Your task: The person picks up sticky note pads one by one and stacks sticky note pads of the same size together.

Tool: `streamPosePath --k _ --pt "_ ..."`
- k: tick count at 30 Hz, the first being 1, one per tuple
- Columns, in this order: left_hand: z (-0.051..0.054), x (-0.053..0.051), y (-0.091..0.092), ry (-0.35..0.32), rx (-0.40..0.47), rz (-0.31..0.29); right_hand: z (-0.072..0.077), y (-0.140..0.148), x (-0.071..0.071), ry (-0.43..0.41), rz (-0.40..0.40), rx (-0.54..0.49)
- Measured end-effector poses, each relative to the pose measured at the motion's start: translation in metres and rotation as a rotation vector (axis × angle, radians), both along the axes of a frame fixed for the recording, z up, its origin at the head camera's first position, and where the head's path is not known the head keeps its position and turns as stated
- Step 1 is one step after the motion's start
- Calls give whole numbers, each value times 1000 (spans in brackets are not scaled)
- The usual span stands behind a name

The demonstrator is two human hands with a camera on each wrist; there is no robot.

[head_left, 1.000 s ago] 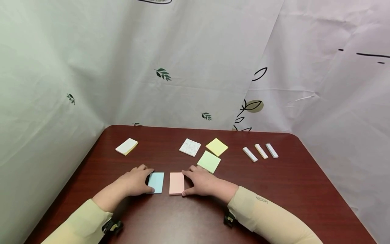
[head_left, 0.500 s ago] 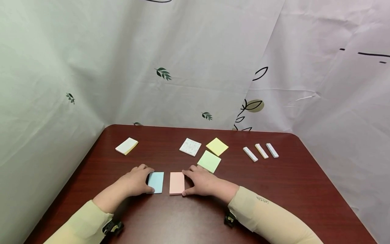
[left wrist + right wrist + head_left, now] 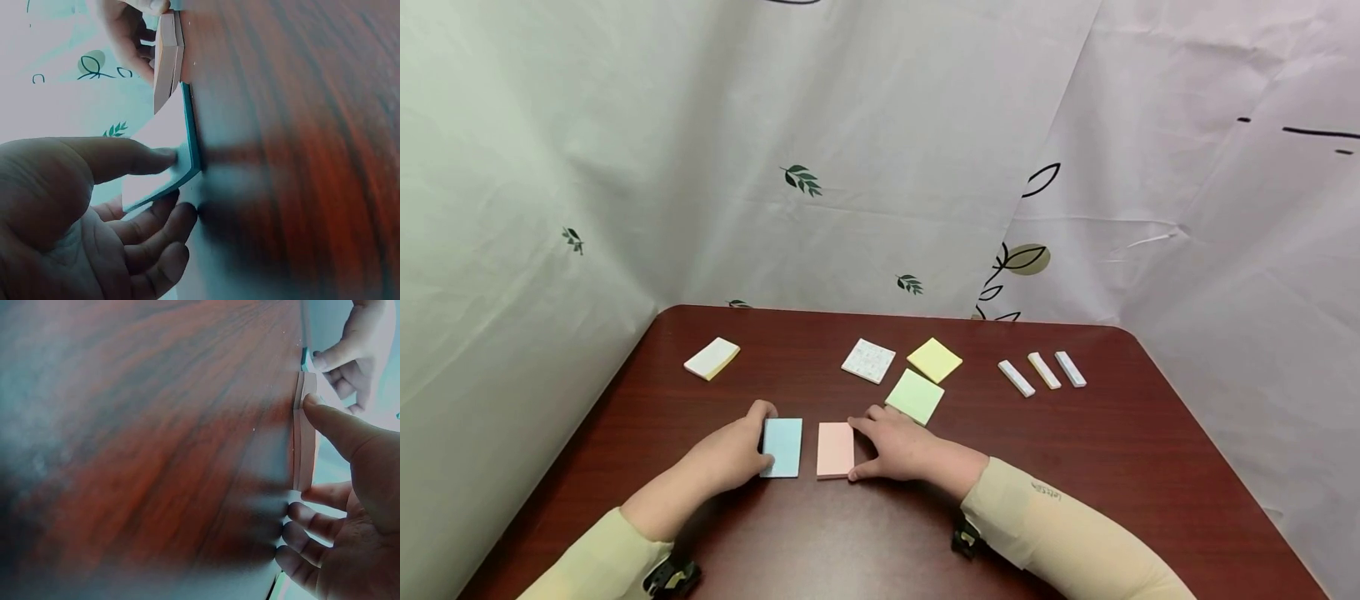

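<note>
From the head view, I see the left hand (image 3: 735,450) pinching the blue pad (image 3: 784,448) at its left edge, over the dark table (image 3: 880,533). The right hand (image 3: 898,446) is spread around the right side of the pink pad (image 3: 835,450), its thumb at the near corner and its forefinger at the far one. A narrow gap separates the two pads; I think each hand takes the outer side, so the facing edges remain free. The green pad (image 3: 914,397) is just beyond the right fingers; whether they touch it, I cannot tell.

In the left wrist view, the thumb lies on top of the blue pad and fingers are underneath. The pad is tilted and slightly bent, its gripped side raised, probably because the hand takes it from only one edge.

In the right wrist view, the pink pad lies flat, held between thumb and forefinger, while the other fingertips rest on the table, which perhaps makes this hold steady.
</note>
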State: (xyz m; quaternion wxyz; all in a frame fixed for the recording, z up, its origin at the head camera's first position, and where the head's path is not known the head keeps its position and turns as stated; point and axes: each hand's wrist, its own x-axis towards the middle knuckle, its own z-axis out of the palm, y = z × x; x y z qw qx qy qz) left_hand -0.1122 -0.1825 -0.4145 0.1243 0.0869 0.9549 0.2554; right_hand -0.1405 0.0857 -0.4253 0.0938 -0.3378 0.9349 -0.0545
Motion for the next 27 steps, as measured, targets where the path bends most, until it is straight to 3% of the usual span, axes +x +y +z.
streamPosePath --k 8,14,21,27 --pt "7 -2 -4 -16 153 -14 0 0 -1 4 4 -3" --pt "13 -3 -5 -32 279 12 -1 0 -1 6 4 0" --pt "14 -6 -1 -149 443 51 0 0 1 10 7 3" --pt "10 -8 7 -248 577 25 1 0 0 -6 -12 6"
